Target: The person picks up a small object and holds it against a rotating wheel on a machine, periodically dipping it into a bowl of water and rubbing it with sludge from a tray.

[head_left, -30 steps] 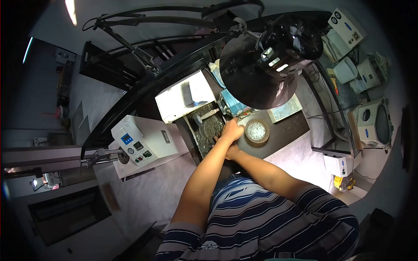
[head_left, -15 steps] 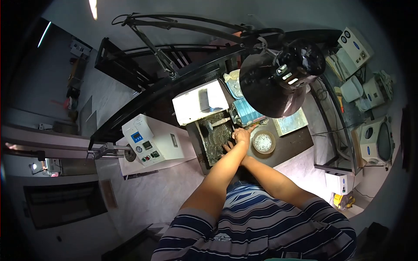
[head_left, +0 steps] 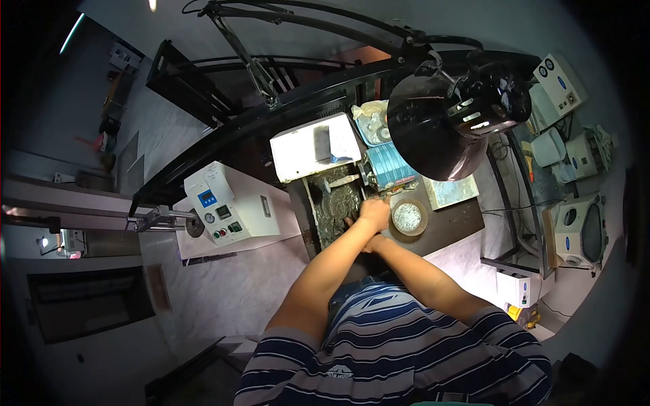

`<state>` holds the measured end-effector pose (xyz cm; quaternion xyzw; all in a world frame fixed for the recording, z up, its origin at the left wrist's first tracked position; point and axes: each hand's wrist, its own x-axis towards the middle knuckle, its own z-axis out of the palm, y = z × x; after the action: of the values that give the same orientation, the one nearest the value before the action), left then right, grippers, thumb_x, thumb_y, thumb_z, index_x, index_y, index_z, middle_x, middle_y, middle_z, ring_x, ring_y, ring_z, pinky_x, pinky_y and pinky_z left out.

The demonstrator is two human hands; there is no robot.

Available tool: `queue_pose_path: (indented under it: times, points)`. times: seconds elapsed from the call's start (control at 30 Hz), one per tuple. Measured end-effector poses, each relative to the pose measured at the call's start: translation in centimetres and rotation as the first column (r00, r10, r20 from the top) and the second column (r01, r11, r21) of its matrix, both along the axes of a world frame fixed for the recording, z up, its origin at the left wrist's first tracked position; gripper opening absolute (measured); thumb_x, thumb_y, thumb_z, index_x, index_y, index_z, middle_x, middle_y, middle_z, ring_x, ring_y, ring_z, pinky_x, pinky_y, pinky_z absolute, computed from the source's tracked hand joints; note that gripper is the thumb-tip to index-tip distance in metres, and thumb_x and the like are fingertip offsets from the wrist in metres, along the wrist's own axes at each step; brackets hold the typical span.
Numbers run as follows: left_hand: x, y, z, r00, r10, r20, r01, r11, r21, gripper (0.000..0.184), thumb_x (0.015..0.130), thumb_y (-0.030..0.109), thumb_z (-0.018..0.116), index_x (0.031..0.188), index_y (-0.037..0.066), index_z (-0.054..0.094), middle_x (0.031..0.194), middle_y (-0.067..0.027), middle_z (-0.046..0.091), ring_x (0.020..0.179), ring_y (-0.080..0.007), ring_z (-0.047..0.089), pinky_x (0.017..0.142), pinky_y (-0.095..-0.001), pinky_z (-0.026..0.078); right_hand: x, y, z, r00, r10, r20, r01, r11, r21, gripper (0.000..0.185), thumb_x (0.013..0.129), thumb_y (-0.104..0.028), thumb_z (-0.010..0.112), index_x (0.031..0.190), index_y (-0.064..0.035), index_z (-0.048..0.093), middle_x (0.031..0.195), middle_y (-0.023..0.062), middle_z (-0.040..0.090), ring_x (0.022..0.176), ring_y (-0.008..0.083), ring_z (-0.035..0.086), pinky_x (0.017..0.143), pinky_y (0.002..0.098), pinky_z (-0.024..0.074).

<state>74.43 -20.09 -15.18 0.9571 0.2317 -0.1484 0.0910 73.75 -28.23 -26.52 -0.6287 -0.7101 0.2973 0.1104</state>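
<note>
My arms cross over the worktable. My left hand (head_left: 374, 212) is closed beside a round bowl (head_left: 409, 237) of white material; what it holds, if anything, is hidden. Beneath my left forearm, my right hand (head_left: 366, 244) is mostly covered. Its fingertips show at the edge of a dark tray area (head_left: 336, 206) full of grey, gritty material. A small tool with a pale handle (head_left: 344, 181) lies across the top of that material. Just beyond my left hand sits a ribbed blue container (head_left: 388, 166), with small items along its near edge.
Above the table hangs a black lamp (head_left: 433, 128) on a jointed arm. At the table's back stands a white box (head_left: 315, 145). A pale shallow tray (head_left: 452, 192) is on the right, and a white machine (head_left: 237, 210) with knobs and a display stands left.
My left hand has drawn its fingers in to a closed shape. The right fingers are less visible beneath the left forearm. The whole view has shifted slightly.
</note>
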Motion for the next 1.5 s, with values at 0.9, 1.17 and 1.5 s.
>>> queue_pose_path:
  times: [0.9,1.17,1.5]
  points:
    - [-19.6,-1.0,-2.4,-0.052,0.942,0.332,-0.704,0.201,-0.682,0.017,0.074,0.010,0.057,0.081,-0.002,0.066,0.064,-0.0103,0.061,0.049,-0.0195,0.054,0.047,-0.0315,0.042,-0.8,1.9,11.2,0.939,-0.334,-0.081,0.333,0.942,-0.030,0.062,0.091,-0.039,0.056,0.136,0.0004,0.039,0.144,0.0298,0.028,0.132,0.0446,0.029,0.108,0.0499,0.0292]
    - [-18.4,-2.3,-0.6,-0.314,0.950,-0.008,-0.582,-0.199,-0.788,0.019,0.071,0.015,0.056,0.063,-0.002,0.056,0.057,-0.0064,0.051,0.038,-0.0165,0.045,0.035,-0.0301,0.040,1.8,9.4,8.6,0.956,-0.138,0.260,0.153,0.988,-0.035,0.091,0.090,-0.058,0.044,0.142,0.0119,0.020,0.149,0.0342,0.012,0.140,0.0455,0.015,0.116,0.0452,0.0158]
    - [-18.1,-4.4,-4.2,-0.579,0.727,-0.369,-0.023,-0.467,-0.884,0.041,0.075,0.025,0.056,0.095,-0.011,0.052,0.084,-0.0230,0.056,0.039,-0.0162,0.039,0.045,-0.0351,0.054,1.6,14.4,8.6,0.968,0.061,0.244,-0.001,0.971,-0.240,0.080,0.089,-0.055,0.041,0.132,0.0123,0.041,0.142,0.0306,0.034,0.134,0.0400,0.031,0.110,0.0438,0.0289]
